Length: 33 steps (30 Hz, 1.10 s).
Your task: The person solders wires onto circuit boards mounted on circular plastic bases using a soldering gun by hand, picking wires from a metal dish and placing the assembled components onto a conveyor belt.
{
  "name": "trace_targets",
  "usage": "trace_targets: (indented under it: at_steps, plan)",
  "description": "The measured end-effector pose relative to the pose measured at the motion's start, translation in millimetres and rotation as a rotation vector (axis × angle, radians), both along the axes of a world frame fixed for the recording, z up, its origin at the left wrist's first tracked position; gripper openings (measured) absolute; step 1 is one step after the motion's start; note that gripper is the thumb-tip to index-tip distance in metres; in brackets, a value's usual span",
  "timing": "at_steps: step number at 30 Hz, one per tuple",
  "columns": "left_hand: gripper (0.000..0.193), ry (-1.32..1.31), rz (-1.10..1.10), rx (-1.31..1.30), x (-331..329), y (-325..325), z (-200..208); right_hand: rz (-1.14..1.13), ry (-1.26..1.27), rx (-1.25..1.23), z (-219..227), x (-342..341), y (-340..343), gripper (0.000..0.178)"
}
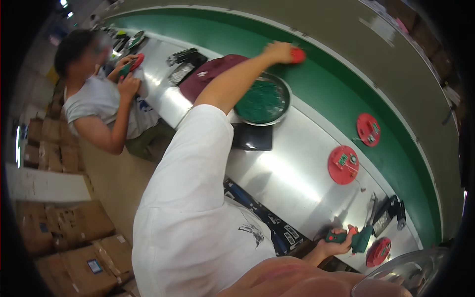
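Far left, a co-worker (94, 106) holds a red piece (139, 61). Here's the left hand (276, 51), stretched to a red disc (297, 55) over the green belt (324, 76); too blurred to tell whether it pinches. The metal bowl (290, 97) sits close, probably for easy reach. Two red boards-up discs (338, 169) lie accessible; the right hand (330, 247) wraps a green power tool (362, 240), apparently ready.
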<state>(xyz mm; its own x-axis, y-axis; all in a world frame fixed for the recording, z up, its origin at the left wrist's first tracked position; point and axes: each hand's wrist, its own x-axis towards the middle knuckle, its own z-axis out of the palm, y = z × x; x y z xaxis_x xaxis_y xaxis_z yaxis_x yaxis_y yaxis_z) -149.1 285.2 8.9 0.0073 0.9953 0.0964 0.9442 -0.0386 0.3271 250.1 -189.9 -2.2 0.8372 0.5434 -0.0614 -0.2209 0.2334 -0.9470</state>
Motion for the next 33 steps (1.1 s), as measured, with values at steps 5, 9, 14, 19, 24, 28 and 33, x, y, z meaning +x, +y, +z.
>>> trace_targets:
  at_steps: [5,9,14,19,24,28,33]
  plan:
    - [0.034,-0.392,-0.805,0.226,92,-151,21,0.009,-0.027,-0.049,-15,21,-27,0.031]
    - [0.03,-0.056,-0.995,0.409,72,-290,30,-0.011,0.036,-0.013,-24,13,-2,0.034]
    - [0.021,-0.169,-0.76,0.2,77,-335,-2,0.075,0.041,0.021,-10,-2,-2,0.027]
    - [0.015,-0.213,-0.827,0.272,88,-327,-9,0.013,-0.008,-0.008,0,-2,-2,0.027]
    - [0.011,-0.427,-0.967,0.161,83,-300,-3,0.017,-0.005,0.026,3,-3,-3,0.025]
    - [0.014,-0.519,-0.76,0.495,71,-278,31,-0.003,-0.023,0.058,-1,-3,-3,0.026]
    - [0.017,0.082,-0.381,0.418,21,-214,21,0.058,-0.019,0.059,-8,3,-6,0.028]
